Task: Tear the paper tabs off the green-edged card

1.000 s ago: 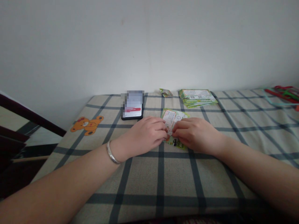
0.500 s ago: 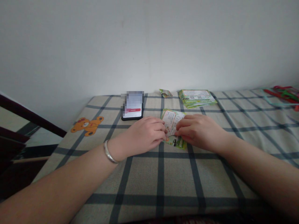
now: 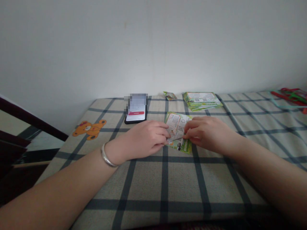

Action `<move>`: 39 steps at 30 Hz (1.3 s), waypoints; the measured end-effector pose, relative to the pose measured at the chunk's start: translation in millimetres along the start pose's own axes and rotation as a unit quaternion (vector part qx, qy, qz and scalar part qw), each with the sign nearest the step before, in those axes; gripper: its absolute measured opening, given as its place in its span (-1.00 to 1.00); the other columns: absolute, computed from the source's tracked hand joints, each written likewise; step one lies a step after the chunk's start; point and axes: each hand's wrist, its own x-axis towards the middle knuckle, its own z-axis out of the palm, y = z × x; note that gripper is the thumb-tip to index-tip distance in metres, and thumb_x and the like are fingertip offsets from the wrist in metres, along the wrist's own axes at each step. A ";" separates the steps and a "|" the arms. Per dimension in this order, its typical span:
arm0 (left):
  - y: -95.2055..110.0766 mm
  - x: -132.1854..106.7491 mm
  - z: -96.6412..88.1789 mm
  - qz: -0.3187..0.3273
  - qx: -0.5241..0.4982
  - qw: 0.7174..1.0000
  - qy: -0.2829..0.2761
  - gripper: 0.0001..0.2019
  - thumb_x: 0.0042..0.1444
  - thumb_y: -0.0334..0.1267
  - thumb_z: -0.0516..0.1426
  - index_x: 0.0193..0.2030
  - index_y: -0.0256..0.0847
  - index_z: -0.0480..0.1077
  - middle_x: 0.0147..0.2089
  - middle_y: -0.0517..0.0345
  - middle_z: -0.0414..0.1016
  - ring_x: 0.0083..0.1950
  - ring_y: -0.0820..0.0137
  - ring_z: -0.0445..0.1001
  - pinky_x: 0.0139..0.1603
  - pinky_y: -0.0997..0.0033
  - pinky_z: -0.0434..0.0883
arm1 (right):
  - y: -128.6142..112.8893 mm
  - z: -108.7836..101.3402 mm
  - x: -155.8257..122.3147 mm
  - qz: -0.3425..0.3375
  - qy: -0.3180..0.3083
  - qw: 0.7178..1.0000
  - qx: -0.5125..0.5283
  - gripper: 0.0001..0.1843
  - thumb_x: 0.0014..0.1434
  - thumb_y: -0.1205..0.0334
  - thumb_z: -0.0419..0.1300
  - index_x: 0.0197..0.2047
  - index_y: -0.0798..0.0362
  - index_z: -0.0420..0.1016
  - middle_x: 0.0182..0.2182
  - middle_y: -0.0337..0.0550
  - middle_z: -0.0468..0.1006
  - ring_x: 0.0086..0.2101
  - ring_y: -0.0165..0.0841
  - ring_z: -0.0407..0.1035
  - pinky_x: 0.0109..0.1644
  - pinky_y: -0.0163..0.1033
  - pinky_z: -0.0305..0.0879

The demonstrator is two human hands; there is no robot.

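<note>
A green and white printed leaflet [image 3: 176, 126] lies on the checked cloth in front of me, its near edge turned up in a fold that shows a green pictured side. My left hand [image 3: 151, 137], with a silver bangle at the wrist, grips the leaflet's left edge with fingers closed. On the opposite side, my right hand [image 3: 206, 132] pinches the right edge. Both thumbs are partly hidden. Whether more sheets lie beneath the leaflet I cannot tell.
Behind stands a stack of similar leaflets [image 3: 203, 99], beside a small folded leaflet [image 3: 170, 95]. A phone [image 3: 135, 116] with a lit screen lies left of these. A bear cutout [image 3: 90, 129] is at the cloth's left, red and green items [image 3: 294, 97] at far right. A wall bounds the back.
My hands have drawn slightly apart along the leaflet's fold, the left going left and the right going right. The leaflet stays in place.
</note>
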 end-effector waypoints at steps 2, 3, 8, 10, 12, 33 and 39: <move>-0.4 -0.5 -0.9 0.001 -0.005 1.000 -0.001 -0.84 0.16 -0.39 0.12 -0.23 -0.20 0.54 -0.10 0.14 0.58 0.10 0.23 0.42 0.13 0.17 0.41 | 1.0 -0.2 0.3 0.001 -0.017 1.000 0.012 -0.80 0.16 0.36 0.17 -0.31 -0.04 0.62 -0.34 -0.20 0.58 -0.32 -0.37 0.39 -0.28 -0.26 0.21; -0.7 -0.8 -1.3 0.002 -0.008 1.000 -0.002 -0.85 0.15 -0.39 0.13 -0.23 -0.20 0.54 -0.10 0.15 0.58 0.11 0.24 0.42 0.14 0.17 0.41 | 1.4 -0.6 0.4 0.004 -0.028 0.999 0.017 -0.80 0.16 0.36 0.17 -0.30 -0.04 0.62 -0.33 -0.20 0.58 -0.32 -0.37 0.40 -0.27 -0.26 0.22; -1.5 -1.8 -3.4 0.011 -0.004 1.000 -0.014 -0.83 0.15 -0.39 0.12 -0.22 -0.18 0.55 -0.08 0.19 0.59 0.09 0.22 0.43 0.14 0.15 0.40 | 3.6 -1.8 -0.8 0.033 -0.048 0.997 0.055 -0.81 0.15 0.37 0.19 -0.30 -0.05 0.63 -0.27 -0.22 0.58 -0.32 -0.39 0.42 -0.24 -0.28 0.26; -1.5 -2.3 -2.9 0.012 0.001 1.000 -0.013 -0.83 0.16 -0.38 0.11 -0.23 -0.18 0.55 -0.08 0.18 0.59 0.09 0.21 0.44 0.12 0.15 0.41 | 4.3 -0.6 -1.5 0.037 -0.048 0.996 0.070 -0.81 0.15 0.38 0.19 -0.30 -0.04 0.62 -0.27 -0.22 0.58 -0.31 -0.39 0.42 -0.21 -0.28 0.26; -1.4 -2.9 -1.0 0.010 0.003 1.000 -0.009 -0.84 0.16 -0.37 0.11 -0.24 -0.17 0.54 -0.07 0.17 0.59 0.09 0.21 0.44 0.10 0.15 0.42 | 4.3 1.4 -1.5 0.037 -0.040 0.996 0.072 -0.82 0.14 0.38 0.19 -0.31 -0.03 0.62 -0.28 -0.21 0.58 -0.30 -0.38 0.41 -0.20 -0.27 0.26; 4.5 -3.5 15.2 -0.098 -0.043 0.993 0.044 -0.88 0.16 -0.39 0.09 -0.25 -0.27 0.47 -0.20 0.04 0.55 -0.01 0.27 0.49 0.07 0.21 0.44 | -15.6 16.9 11.5 0.038 0.020 0.999 -0.020 -0.81 0.22 0.17 0.12 -0.22 0.06 0.51 -0.30 -0.10 0.54 -0.29 -0.27 0.35 -0.18 -0.18 0.14; 4.2 -2.4 14.9 -0.107 -0.073 0.990 0.048 -0.92 0.13 -0.38 0.11 -0.26 -0.26 0.44 -0.20 0.05 0.53 -0.04 0.29 0.48 0.06 0.21 0.43 | -20.1 16.3 10.4 0.041 0.009 0.999 -0.034 -0.81 0.22 0.20 0.11 -0.19 0.05 0.53 -0.30 -0.11 0.54 -0.28 -0.26 0.35 -0.22 -0.19 0.15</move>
